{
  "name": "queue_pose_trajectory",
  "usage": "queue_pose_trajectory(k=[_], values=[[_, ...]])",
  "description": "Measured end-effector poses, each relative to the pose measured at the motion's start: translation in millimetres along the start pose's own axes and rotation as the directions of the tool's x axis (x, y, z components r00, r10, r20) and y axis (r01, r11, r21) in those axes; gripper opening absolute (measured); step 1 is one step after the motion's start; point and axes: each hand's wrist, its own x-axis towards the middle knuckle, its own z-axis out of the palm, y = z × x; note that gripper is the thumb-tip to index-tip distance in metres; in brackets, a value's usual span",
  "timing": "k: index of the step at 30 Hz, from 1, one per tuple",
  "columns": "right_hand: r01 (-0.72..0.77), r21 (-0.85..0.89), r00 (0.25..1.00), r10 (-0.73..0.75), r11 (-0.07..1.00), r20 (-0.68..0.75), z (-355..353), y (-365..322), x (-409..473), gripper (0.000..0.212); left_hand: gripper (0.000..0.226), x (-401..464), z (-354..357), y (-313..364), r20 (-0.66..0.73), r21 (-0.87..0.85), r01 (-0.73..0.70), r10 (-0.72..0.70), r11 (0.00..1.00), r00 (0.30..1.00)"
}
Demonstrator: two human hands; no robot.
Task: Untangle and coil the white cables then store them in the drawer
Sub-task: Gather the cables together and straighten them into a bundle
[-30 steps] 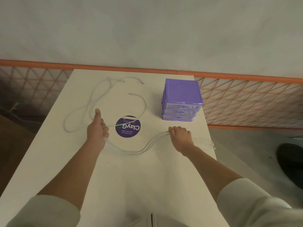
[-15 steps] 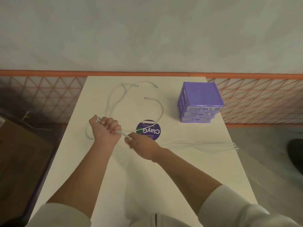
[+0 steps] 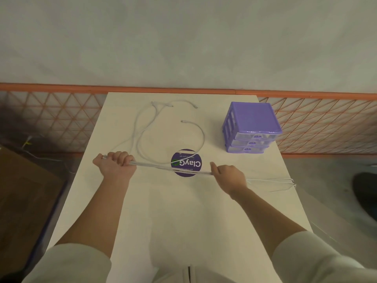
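I see one container, the purple drawer unit (image 3: 252, 127) at the far right of the white table (image 3: 173, 211). Its three clear-fronted drawers are all pushed in, and I cannot make out anything inside them.

Going left to right: my left hand (image 3: 116, 165) is a closed fist near the table's left edge, wrapped around a bundle of the white cables (image 3: 171, 167). A short end pokes out past the knuckles on the left side of the fist. From the fist the strands run taut and nearly straight to the right, crossing the near part of the round purple sticker (image 3: 186, 162). My right hand (image 3: 229, 176) pinches the same bundle, fingers curled shut on it, thumb raised above.

Farther back, loose loops of cable lie on the table between the fist and the far edge, with several connector ends near the far side. One loop curves down onto the sticker.

Right of my right hand, slack strands trail to the table's right edge; their ends are too thin to count. How many cables are in the bundle I cannot tell.
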Motion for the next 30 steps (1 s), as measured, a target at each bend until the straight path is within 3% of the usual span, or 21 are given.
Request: queue_pose_trajectory(k=[4,7,10,13,21,30], values=[[-0.118,0.045,0.991,0.115,0.992,0.061,-1,28,9,0.054,0.022,3,-15,4,-0.06,0.0,-0.013,0.013,1.0,0.998],[-0.149,-0.016,0.989,0.149,0.989,-0.003,-5,46,16,0.059,0.026,7,-25,10,-0.075,0.014,-0.008,0.009,1.0,0.997],[-0.15,-0.094,0.987,0.143,0.984,-0.075,1,54,22,0.061,0.047,10,-33,7,-0.061,0.006,0.035,-0.034,0.999,0.998],[-0.179,-0.13,0.984,0.181,0.975,-0.001,18,57,25,0.058,0.058,10,-37,2,-0.063,0.019,0.026,-0.025,0.999,0.998],[-0.209,0.019,0.97,0.205,0.978,0.128,18,19,65,0.042,0.053,20,-39,20,0.006,0.072,-0.016,0.015,0.997,1.0],[-0.211,0.191,0.96,0.166,0.959,0.225,20,-25,110,0.033,0.048,36,-27,34,-0.07,0.073,-0.038,0.044,0.997,0.997]])
